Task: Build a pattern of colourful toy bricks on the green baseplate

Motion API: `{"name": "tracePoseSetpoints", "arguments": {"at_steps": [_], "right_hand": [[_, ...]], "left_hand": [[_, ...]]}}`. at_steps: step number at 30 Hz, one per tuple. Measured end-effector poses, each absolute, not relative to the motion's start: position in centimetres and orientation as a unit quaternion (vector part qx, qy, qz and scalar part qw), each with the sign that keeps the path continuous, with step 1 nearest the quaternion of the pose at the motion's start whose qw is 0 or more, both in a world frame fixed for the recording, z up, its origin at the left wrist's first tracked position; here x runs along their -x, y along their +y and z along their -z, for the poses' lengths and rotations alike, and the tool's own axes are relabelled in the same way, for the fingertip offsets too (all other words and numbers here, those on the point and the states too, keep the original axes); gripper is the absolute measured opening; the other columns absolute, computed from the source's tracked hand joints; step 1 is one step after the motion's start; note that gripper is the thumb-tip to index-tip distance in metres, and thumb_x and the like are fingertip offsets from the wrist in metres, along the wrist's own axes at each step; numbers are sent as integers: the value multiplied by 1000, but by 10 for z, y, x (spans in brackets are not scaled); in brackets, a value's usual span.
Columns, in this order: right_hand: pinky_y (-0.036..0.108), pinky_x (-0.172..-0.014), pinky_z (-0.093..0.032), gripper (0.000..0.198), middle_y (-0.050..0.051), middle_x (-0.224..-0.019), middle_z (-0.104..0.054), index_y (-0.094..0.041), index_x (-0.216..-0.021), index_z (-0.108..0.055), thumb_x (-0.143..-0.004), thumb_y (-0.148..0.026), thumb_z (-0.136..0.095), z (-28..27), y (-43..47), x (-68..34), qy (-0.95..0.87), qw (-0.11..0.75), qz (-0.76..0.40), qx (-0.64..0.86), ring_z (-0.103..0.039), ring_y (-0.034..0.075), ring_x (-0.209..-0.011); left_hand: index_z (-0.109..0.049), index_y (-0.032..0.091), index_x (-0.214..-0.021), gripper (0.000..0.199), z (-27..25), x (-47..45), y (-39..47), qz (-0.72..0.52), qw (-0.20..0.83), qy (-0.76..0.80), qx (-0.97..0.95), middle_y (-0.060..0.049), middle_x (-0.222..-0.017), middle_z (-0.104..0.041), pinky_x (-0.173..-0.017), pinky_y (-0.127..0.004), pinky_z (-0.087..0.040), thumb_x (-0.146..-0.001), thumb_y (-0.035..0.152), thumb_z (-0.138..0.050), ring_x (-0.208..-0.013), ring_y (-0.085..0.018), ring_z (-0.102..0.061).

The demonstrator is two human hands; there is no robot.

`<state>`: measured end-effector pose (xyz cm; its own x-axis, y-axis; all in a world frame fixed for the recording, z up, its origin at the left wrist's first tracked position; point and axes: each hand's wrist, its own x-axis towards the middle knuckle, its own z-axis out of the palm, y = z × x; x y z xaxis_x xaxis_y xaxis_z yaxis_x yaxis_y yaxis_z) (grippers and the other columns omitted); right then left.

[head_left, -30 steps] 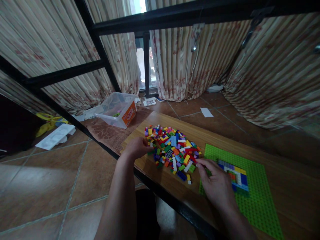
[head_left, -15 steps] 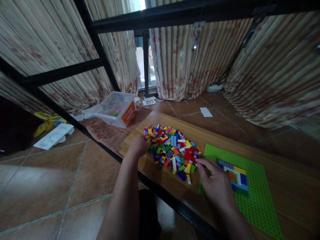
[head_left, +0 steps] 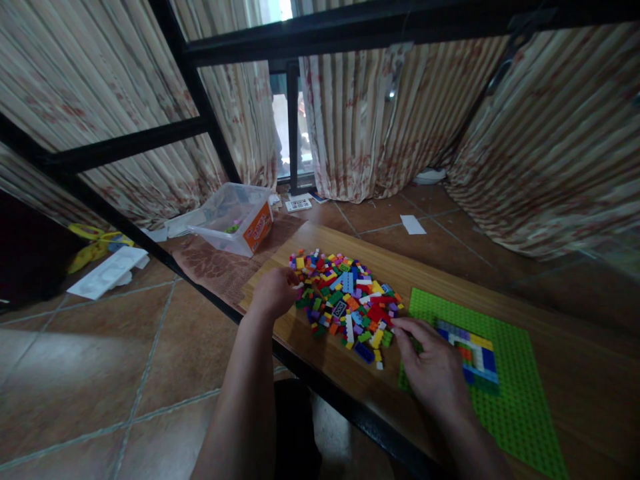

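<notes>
Colourful brick pile [head_left: 345, 301] touched by curled left hand [head_left: 273, 291]; right hand [head_left: 430, 367] pinches something unclear.

One brick pile [head_left: 345, 300], one green baseplate [head_left: 505, 393], one clear tub [head_left: 235, 220], two hands [head_left: 273, 293].

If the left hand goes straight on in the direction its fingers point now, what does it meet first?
Most likely the pile of small bricks. The left hand rests at the pile's left edge, fingers pointing right into it; whether they already touch the nearest bricks is unclear.
</notes>
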<state>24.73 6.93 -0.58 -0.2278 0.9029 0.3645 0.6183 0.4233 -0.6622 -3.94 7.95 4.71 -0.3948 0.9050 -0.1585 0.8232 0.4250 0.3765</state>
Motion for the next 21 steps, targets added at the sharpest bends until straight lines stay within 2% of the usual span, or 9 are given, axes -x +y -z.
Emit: {"name": "tracePoseSetpoints", "arguments": {"at_steps": [8, 21], "right_hand": [[34, -82, -53, 24, 6, -99, -72, -21, -97, -69, -92, -32, -48, 8, 70, -248, -760, 370, -197, 497, -68, 20, -92], [36, -83, -53, 23, 6, -101, -71, -22, -99, -68, -92, -30, -47, 9, 71, -248, -764, 366, -204, 490, -68, 21, -94]], "left_hand": [[-75, 24, -99, 37, -43, 31, 82, -99, 195, 766, -604, -5, -89, -71, -68, -28, -45, -73, 11, -53, -78, -19, -62], [-74, 25, -99, 33, -41, 21, 87, -85, 163, 759, -625, -6, -94, -71, -80, -31, -47, -72, 14, -58, -90, -22, -63]]}}
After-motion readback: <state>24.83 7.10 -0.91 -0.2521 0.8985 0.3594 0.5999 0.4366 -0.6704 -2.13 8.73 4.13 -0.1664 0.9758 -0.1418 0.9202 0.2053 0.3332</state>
